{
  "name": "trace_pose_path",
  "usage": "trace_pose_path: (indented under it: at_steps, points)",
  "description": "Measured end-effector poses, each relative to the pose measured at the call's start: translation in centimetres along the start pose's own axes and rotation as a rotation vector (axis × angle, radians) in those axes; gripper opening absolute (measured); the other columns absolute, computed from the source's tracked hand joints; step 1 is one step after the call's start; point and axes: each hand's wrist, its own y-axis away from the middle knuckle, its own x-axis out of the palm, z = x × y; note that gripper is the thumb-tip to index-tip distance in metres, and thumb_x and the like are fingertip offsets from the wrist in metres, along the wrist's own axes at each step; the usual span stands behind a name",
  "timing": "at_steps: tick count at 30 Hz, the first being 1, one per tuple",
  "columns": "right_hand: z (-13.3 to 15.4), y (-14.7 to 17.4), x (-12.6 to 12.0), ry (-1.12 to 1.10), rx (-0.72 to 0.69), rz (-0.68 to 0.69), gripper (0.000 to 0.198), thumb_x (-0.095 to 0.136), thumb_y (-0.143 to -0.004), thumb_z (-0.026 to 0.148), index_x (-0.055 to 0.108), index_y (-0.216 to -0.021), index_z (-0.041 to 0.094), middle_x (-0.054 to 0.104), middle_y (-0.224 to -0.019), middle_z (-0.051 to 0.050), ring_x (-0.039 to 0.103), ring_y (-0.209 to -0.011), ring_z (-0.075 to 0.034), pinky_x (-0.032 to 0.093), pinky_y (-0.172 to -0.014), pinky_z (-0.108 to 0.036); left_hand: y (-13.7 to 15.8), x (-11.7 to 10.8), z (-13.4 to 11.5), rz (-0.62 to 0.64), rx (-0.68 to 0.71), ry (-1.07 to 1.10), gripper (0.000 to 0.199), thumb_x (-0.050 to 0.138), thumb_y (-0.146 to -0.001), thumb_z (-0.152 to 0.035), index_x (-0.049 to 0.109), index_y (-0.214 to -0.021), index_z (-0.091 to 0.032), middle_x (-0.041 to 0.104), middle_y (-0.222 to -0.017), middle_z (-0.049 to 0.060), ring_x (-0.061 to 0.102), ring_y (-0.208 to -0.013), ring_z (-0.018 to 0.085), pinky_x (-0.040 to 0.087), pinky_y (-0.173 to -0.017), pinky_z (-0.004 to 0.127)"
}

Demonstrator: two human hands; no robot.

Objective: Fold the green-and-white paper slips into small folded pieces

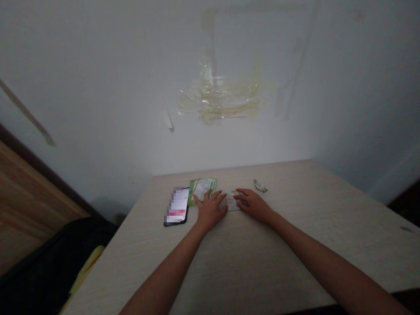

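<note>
A small printed packet (233, 203) lies flat on the pale table between my two hands. My left hand (210, 210) rests palm down with its fingers spread, some of them near the packet's left edge. On the packet's right side lie the outstretched fingers of my right hand (253, 204), covering part of it. A green and white printed packet (200, 189) lies just beyond my left hand, partly hidden by its fingers. Left of that is a phone (177, 208) with its screen lit and partly blurred. A small crumpled green and white wrapper (260, 186) lies beyond my right hand.
The wood-grain table (282, 271) stands against a grey wall (114, 87) with peeling clear tape (223, 98) on it. Dark cloth (55, 258) and something yellow (85, 267) are beside the table's left edge, near a brown wooden panel (22, 205).
</note>
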Motion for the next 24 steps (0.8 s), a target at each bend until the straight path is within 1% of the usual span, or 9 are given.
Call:
trace_pose_path:
  at_steps: [3, 5, 7, 10, 15, 21, 24]
  points:
    - [0.0, 0.0, 0.0, -0.001, -0.004, -0.009, 0.034, 0.056, -0.089, 0.029, 0.064, -0.121, 0.022, 0.055, -0.135, -0.012, 0.051, -0.123, -0.024, 0.04, -0.106, -0.044, -0.2, -0.3, 0.3, 0.062, 0.101, 0.005, 0.037, 0.047, -0.091, -0.046, 0.053, -0.127, -0.048, 0.052, -0.141, -0.007, 0.027, -0.14, 0.033, -0.015, -0.099, 0.078]
    - [0.0, 0.0, 0.1, -0.008, -0.01, -0.018, 0.034, 0.057, -0.088, 0.028, 0.064, -0.121, 0.023, 0.055, -0.135, -0.012, 0.051, -0.123, -0.024, 0.041, -0.105, -0.044, -0.4, -0.5, 0.5, 0.103, 0.135, 0.005, 0.036, 0.043, -0.093, -0.047, 0.054, -0.127, -0.047, 0.055, -0.138, -0.006, 0.028, -0.14, 0.033, -0.017, -0.098, 0.078]
    - [-0.1, -0.1, 0.1, -0.009, -0.014, -0.024, 0.034, 0.057, -0.089, 0.029, 0.064, -0.121, 0.023, 0.055, -0.134, -0.012, 0.051, -0.123, -0.024, 0.041, -0.105, -0.044, -0.7, -0.8, 0.7, 0.13, 0.159, -0.01, 0.036, 0.044, -0.092, -0.047, 0.055, -0.127, -0.046, 0.057, -0.136, -0.005, 0.029, -0.139, 0.034, -0.017, -0.098, 0.079]
    - [-0.2, -0.1, 0.3, 0.001, -0.013, -0.028, 0.033, 0.057, -0.088, 0.028, 0.065, -0.12, 0.022, 0.056, -0.134, -0.012, 0.052, -0.122, -0.024, 0.042, -0.104, -0.043, -1.3, -1.1, 0.9, 0.157, 0.168, -0.041, 0.034, 0.044, -0.093, -0.046, 0.056, -0.124, -0.047, 0.058, -0.135, -0.006, 0.03, -0.139, 0.033, -0.014, -0.098, 0.08]
    - [-0.4, -0.2, 0.4, 0.007, -0.019, -0.022, 0.032, 0.058, -0.088, 0.028, 0.066, -0.118, 0.022, 0.056, -0.133, -0.012, 0.052, -0.122, -0.024, 0.042, -0.103, -0.043, -1.8, -1.1, 1.1, 0.152, 0.175, -0.026, 0.031, 0.04, -0.094, -0.05, 0.061, -0.117, -0.047, 0.058, -0.134, -0.007, 0.03, -0.139, 0.032, -0.012, -0.098, 0.08]
    - [-0.3, 0.0, 0.3, -0.003, -0.014, -0.03, 0.032, 0.057, -0.088, 0.027, 0.065, -0.119, 0.022, 0.056, -0.134, -0.012, 0.051, -0.123, -0.023, 0.041, -0.105, -0.042, -1.8, -0.9, 1.2, 0.168, 0.19, -0.001, 0.035, 0.05, -0.087, -0.056, 0.059, -0.12, -0.047, 0.056, -0.137, -0.007, 0.026, -0.14, 0.035, -0.014, -0.096, 0.081]
    - [-0.4, 0.0, 0.4, -0.024, -0.004, -0.032, 0.033, 0.058, -0.088, 0.028, 0.065, -0.119, 0.022, 0.056, -0.134, -0.012, 0.051, -0.123, -0.024, 0.041, -0.105, -0.044, -1.7, -1.0, 1.1, 0.178, 0.183, -0.014, 0.037, 0.051, -0.087, -0.056, 0.058, -0.121, -0.046, 0.055, -0.138, -0.006, 0.025, -0.141, 0.035, -0.015, -0.098, 0.08]
